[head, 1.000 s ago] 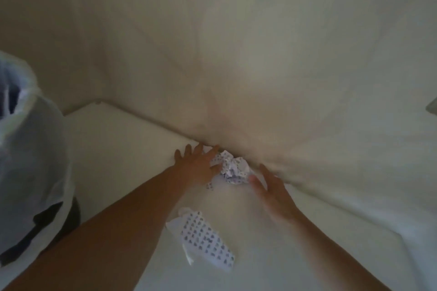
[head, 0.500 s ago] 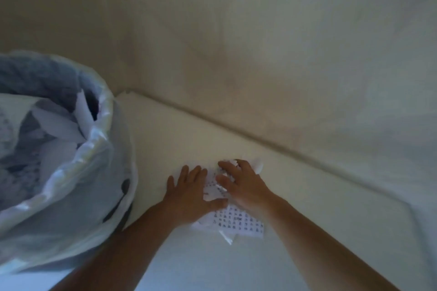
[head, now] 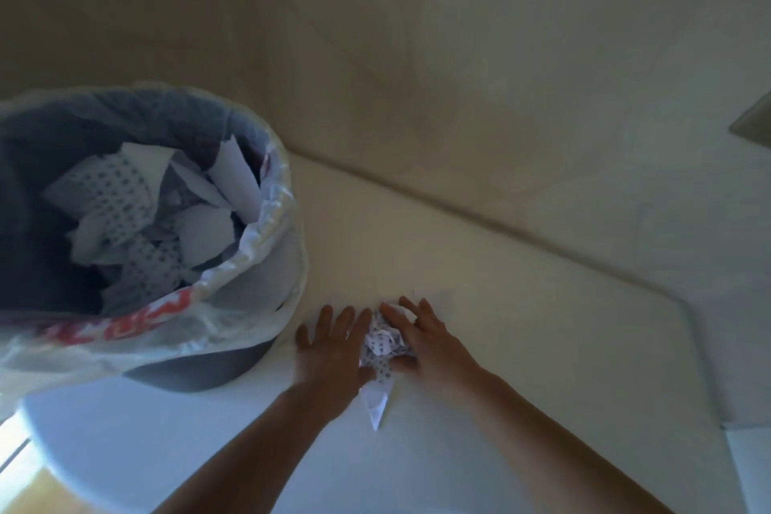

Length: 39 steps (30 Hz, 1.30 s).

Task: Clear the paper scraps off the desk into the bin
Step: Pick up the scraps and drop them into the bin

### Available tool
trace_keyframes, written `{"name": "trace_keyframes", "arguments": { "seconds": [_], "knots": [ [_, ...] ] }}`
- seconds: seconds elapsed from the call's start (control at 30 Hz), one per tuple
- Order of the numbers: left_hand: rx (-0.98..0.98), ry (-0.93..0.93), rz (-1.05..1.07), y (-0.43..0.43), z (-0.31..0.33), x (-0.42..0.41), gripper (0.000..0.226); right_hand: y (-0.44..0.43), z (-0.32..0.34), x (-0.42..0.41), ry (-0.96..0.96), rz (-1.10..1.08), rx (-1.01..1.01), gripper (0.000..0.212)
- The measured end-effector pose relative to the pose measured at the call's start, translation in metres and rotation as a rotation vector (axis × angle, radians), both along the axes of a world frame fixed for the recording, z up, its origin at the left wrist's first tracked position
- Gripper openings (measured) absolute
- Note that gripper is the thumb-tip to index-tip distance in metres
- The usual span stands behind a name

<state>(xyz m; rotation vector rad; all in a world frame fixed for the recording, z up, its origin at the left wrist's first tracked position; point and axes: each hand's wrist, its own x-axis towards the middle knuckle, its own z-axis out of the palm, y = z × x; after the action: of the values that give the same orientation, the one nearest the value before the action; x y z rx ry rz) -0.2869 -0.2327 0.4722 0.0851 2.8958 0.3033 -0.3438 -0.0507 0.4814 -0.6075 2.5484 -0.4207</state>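
Crumpled printed scraps (head: 381, 346) are pressed between the left hand (head: 333, 351) and the right hand (head: 429, 346) on a white desk (head: 521, 305). Just to the left, a grey bin (head: 200, 371) lined with a bag (head: 267, 238) is seen, with more paper (head: 125, 196) inside.

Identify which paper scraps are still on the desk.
The crumpled printed bundle between the left hand and right hand; the other scraps already lie inside the bin.
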Motion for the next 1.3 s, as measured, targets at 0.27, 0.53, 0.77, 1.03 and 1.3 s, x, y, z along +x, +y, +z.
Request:
{"name": "trace_keyframes", "arguments": {
  "seconds": [0.27,0.53,0.77,1.03,1.3],
  "knots": [
    [0.141,-0.006,0.109,-0.023,0.012,0.029,0.097,-0.034,0.008,0.024,0.014,-0.013,-0.024,0.083],
    [0.555,-0.027,0.11,-0.023,0.065,0.022,0.091,-0.024,0.033,0.02,-0.029,-0.082,-0.219,0.102],
    [1.12,-0.2,0.446,-0.024,0.17,0.018,0.068,-0.028,0.073,0.04,0.016,-0.315,-0.342,0.094],
    [1.367,-0.116,0.448,-0.075,0.304,0.032,0.047,-0.035,0.13,0.074,0.078,-0.443,-0.429,0.089],
    [1.31,0.006,0.705,-0.183,0.329,0.064,0.021,-0.109,0.236,0.078,0.248,-0.366,-0.603,0.065]
  ]
}}
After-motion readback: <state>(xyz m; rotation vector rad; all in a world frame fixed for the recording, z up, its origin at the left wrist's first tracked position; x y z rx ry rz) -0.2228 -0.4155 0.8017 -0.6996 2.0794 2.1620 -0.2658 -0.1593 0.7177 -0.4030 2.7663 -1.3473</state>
